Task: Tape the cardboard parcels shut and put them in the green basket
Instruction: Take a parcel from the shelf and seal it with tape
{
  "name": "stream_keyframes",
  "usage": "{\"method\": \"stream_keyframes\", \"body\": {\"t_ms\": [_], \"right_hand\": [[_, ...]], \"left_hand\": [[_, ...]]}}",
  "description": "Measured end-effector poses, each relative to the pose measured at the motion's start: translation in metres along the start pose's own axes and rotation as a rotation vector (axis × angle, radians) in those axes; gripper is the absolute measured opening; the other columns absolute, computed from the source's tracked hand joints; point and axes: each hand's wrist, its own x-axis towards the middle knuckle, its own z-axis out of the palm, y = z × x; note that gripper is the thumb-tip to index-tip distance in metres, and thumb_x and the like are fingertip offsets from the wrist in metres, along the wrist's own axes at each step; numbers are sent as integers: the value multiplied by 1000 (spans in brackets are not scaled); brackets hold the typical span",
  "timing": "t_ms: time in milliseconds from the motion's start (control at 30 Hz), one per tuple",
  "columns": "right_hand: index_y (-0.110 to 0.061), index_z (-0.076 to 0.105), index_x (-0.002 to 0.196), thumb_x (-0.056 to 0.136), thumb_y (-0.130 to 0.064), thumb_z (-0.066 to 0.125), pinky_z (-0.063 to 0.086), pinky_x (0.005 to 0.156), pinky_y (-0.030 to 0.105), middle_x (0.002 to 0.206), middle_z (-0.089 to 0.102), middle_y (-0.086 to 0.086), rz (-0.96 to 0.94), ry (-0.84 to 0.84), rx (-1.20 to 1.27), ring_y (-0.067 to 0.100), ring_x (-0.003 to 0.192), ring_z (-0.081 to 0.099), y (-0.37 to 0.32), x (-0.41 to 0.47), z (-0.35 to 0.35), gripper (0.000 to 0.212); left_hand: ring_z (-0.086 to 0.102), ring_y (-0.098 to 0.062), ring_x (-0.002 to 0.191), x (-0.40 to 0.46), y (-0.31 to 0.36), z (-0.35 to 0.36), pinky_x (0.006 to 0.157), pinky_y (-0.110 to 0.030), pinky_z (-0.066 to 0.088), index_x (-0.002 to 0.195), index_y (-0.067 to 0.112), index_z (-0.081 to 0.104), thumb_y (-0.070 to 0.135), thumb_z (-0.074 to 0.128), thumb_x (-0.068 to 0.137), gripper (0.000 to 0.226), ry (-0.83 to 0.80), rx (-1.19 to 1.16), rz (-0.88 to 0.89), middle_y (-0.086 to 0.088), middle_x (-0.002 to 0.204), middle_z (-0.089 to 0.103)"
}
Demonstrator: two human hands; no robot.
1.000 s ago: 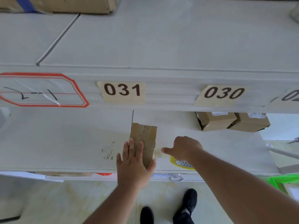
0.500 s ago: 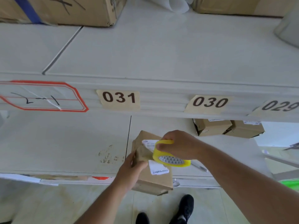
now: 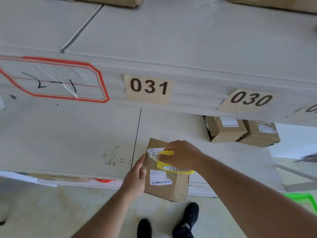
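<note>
On the shelf [image 3: 223, 162], parcel [image 3: 164, 188] between both hands' fingers [image 3: 143, 158].

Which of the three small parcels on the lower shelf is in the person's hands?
The front parcel, overhanging the shelf edge below label 031. The other two sit untouched under 030.

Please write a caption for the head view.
Right hand runs yellow tape over a parcel that the left hand steadies.
</note>
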Motion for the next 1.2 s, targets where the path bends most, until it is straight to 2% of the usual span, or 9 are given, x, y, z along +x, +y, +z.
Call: {"method": "stream_keyframes", "body": {"t_ms": [67, 233, 433, 533, 667, 867, 1000, 1100, 1200], "right_hand": [[-30, 70, 111, 90, -74, 55, 48, 76, 32, 100, 62, -12, 6, 2, 15, 14, 94, 60, 0, -4, -4, 51], [-37, 67, 122, 91, -75, 49, 46, 81, 32, 118, 65, -12, 85, 25, -204, 18, 107, 60, 31, -25, -11, 52], [-32, 69, 116, 91, -78, 42, 55, 85, 35, 108, 69, -9, 219, -12, -309, 18, 102, 64, 69, -27, 11, 59], [-30, 68, 118, 90, -79, 41, 55, 84, 34, 110, 70, -9, 238, -13, -307, 19, 103, 65, 74, -23, 24, 63], [-27, 67, 108, 89, -82, 45, 49, 73, 31, 93, 64, -9, 279, -27, -293, 19, 91, 62, 76, -17, 36, 62], [-30, 65, 104, 85, -86, 47, 49, 73, 32, 87, 60, -12, 300, -32, -227, 16, 89, 61, 83, -10, 46, 62], [-28, 66, 113, 89, -83, 46, 49, 76, 33, 93, 58, -10, 281, -36, -237, 18, 92, 58, 82, -13, 45, 63], [-28, 65, 116, 89, -81, 47, 50, 80, 33, 96, 58, -9, 290, -51, -223, 19, 96, 60, 82, -13, 46, 63], [-27, 64, 117, 91, -79, 48, 52, 85, 34, 97, 58, -8, 279, -44, -215, 21, 105, 64, 81, -14, 45, 60]], "left_hand": [[48, 10, 81, 0, 0, -2, 68, -12, 42, 159, 50, 20, 27, 35, 112, 55, 1, -35, -9, 5, 148, 55], [54, -16, 131, -1, 0, 1, 89, -15, 38, 160, 48, 15, 29, 32, 112, 54, 14, 29, -3, 6, 162, 40], [51, 2, 91, 0, -3, 2, 62, -4, 37, 160, 49, 12, 31, 30, 112, 55, -2, 40, 5, 6, 161, 41], [52, 1, 91, -3, 0, 1, 70, -10, 42, 160, 49, 13, 30, 31, 112, 54, -8, 32, 3, 8, 158, 44], [51, -15, 134, 0, -5, 1, 103, -23, 41, 158, 52, 17, 29, 33, 112, 54, 3, 18, 16, 10, 160, 41], [45, -15, 141, 1, -11, 3, 111, -29, 41, 160, 48, 15, 29, 33, 112, 55, -11, 75, 43, 12, 162, 37], [30, -27, 152, 1, -11, 21, 119, -45, 37, 164, 24, 15, 20, 45, 104, 68, 176, 558, 229, -4, 169, 25], [26, -42, 152, -9, 10, 53, 110, -60, 43, 162, 12, 24, 57, 50, 89, 89, 177, 716, 263, -18, 169, 19], [-15, -44, 154, -11, 33, 72, 117, -67, 13, 160, 14, -19, 98, 36, 63, 139, 68, 816, -10, -18, 167, -22]]}}
